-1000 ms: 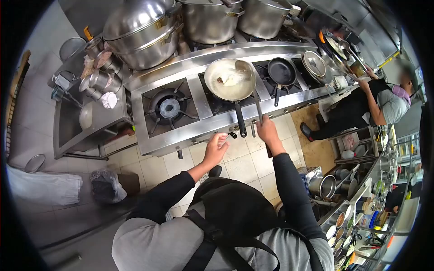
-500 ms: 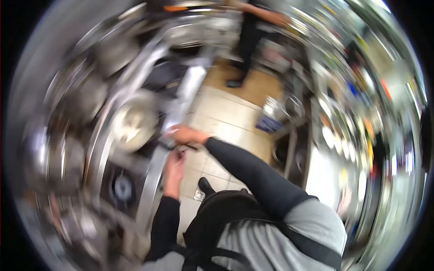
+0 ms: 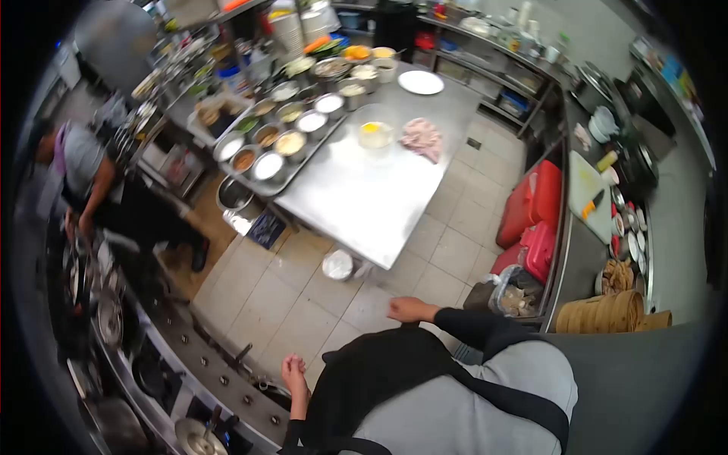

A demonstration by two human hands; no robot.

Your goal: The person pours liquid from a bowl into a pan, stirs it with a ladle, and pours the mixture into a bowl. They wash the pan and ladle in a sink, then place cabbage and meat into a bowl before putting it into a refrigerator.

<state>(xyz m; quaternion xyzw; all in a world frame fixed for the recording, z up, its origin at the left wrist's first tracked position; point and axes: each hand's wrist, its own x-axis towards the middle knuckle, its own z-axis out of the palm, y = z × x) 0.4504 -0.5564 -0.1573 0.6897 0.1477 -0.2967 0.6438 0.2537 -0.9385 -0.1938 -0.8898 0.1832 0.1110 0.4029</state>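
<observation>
My left hand (image 3: 295,374) hangs in front of my body near the stove front (image 3: 227,371), fingers curled, with nothing visible in it. Farther right, over the tiled floor, my right hand (image 3: 409,309) is loosely closed in front of my apron (image 3: 387,364); whether it holds something cannot be made out. Beyond my hands stands a steel table (image 3: 364,220). On it are a clear bowl with an egg yolk (image 3: 373,135), pinkish raw meat (image 3: 422,139), a white oval plate (image 3: 421,82) and a tray of several filled round containers (image 3: 290,143).
A co-worker (image 3: 95,182) stands at the stove on the left. A pan (image 3: 199,437) sits on the stove at lower left. At right are red containers (image 3: 535,205), a counter with a cutting board (image 3: 590,193), an orange-handled knife (image 3: 591,205) and bamboo steamers (image 3: 599,312).
The view has swung right from the stove to the steel table. My hands were close together at the stove's edge and are now apart, nearer my body.
</observation>
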